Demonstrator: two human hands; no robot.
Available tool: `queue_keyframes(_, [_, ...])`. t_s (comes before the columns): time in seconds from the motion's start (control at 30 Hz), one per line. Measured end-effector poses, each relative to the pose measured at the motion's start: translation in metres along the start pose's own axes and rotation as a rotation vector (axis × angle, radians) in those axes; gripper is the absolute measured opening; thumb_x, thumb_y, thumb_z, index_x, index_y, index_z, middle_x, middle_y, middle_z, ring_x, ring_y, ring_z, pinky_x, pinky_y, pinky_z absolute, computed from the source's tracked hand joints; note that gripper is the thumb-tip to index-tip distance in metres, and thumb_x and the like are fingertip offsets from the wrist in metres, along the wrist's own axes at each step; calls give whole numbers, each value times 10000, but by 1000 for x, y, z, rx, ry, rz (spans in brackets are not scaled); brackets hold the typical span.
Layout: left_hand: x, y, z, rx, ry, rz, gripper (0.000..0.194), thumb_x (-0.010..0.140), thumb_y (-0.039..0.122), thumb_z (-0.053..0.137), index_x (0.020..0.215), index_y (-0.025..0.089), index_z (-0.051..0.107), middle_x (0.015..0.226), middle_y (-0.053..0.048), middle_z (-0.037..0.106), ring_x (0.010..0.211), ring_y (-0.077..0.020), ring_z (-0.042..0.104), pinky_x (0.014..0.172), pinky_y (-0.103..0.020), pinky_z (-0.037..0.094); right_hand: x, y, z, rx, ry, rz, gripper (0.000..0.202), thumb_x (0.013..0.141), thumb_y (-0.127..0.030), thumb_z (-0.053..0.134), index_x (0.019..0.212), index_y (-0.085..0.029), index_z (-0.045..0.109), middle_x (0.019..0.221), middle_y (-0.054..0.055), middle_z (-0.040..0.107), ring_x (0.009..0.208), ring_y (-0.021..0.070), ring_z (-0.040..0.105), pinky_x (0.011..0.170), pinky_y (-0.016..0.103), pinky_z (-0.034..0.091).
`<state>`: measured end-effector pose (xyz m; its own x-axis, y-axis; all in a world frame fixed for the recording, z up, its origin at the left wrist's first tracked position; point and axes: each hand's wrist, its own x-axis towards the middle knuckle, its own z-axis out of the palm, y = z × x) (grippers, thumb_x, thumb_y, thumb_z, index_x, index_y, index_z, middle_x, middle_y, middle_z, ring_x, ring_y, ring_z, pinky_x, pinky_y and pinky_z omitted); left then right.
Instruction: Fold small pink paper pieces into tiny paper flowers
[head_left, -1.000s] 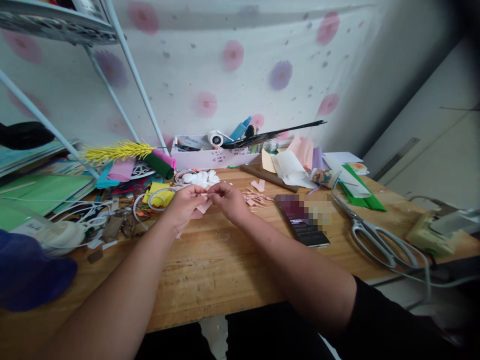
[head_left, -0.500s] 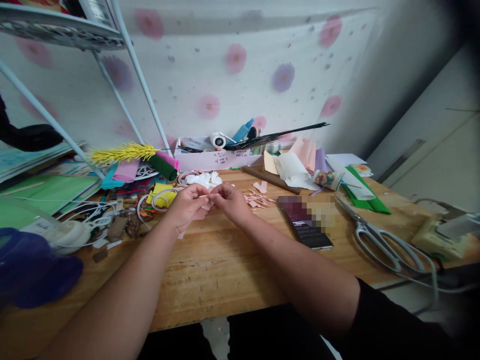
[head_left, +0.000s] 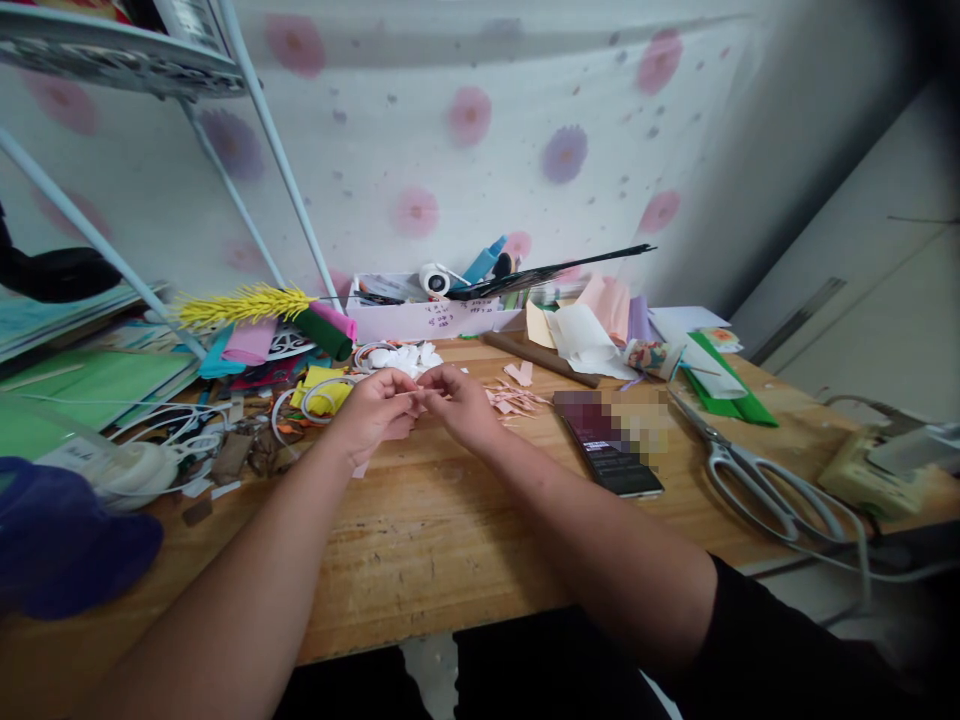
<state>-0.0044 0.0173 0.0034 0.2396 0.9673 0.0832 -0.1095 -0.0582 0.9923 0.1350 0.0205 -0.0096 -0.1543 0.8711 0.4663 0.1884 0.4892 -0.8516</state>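
My left hand (head_left: 375, 412) and my right hand (head_left: 461, 408) meet above the wooden table, fingertips pinched close together. Between them runs a thin strip of pale pink paper (head_left: 426, 391), partly covered by the fingers. Flat pink paper pieces (head_left: 399, 427) show just beneath the hands; I cannot tell whether any touch my left fingers. Right of my right hand lies a heap of narrow, twisted pink strips (head_left: 516, 402), with small cut pink pieces (head_left: 519, 373) behind it. White petal-like pieces (head_left: 405, 358) sit beyond the fingertips.
On the right lie a phone (head_left: 607, 445), large scissors (head_left: 757, 475) and a green paper sheet (head_left: 731, 385). A brown roll (head_left: 541, 360) and a white box (head_left: 450, 322) are at the back. Cables (head_left: 199, 425), a yellow sprig (head_left: 244, 307) and a purple object (head_left: 71, 545) occupy the left.
The fingertips have shifted slightly against each other, and the pink strip between them shows as a thin line. The hands stay in nearly the same place; the whole view moved slightly.
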Motion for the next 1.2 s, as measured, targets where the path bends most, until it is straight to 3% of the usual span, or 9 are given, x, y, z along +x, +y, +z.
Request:
queue_keyframes(0.17, [-1,0,0,15,-21,-24,180,616,211,626,742,160,508,671,11,578,602,-105,559,564,-230,440,1,2,-1,9,-1,64,84,693,-232,517,708,-158,554,625,-27,546,557,74,483,524,184,374])
queue_keyframes(0.4, [-4,7,1,-98,-37,-144,206,598,224,645,761,161,537,713,-7,597,654,-130,578,602,-274,458,2,-1,-2,206,-27,139,52,649,-185,531,689,-152,529,622,-34,529,555,73,483,541,194,392])
queue_keyframes(0.57, [-1,6,-1,-166,-14,-131,188,624,257,626,765,149,566,706,-26,608,631,-133,577,611,-297,461,2,-4,-1,290,-33,171,69,597,-131,541,650,-159,508,574,-52,512,529,71,476,529,190,384])
queue_keyframes(0.87, [-1,1,-7,21,-50,-167,224,602,258,659,767,155,547,727,-16,599,664,-131,585,620,-281,462,1,1,-2,114,-49,67,39,615,-143,535,653,-150,529,623,-39,510,559,67,473,529,179,376])
queue_keyframes(1.03, [1,0,-5,-4,-19,-84,210,596,236,661,743,152,537,715,-1,595,653,-121,585,621,-263,463,1,-2,-4,56,-34,74,99,682,-214,509,734,-152,566,676,-13,560,596,80,497,561,195,395])
queue_keyframes(1.2, [0,0,-6,-3,-18,-130,217,604,258,661,752,154,540,716,-13,594,643,-118,573,611,-262,455,1,2,-4,-68,-17,17,108,697,-175,487,743,-154,582,667,-11,569,594,83,495,551,191,382])
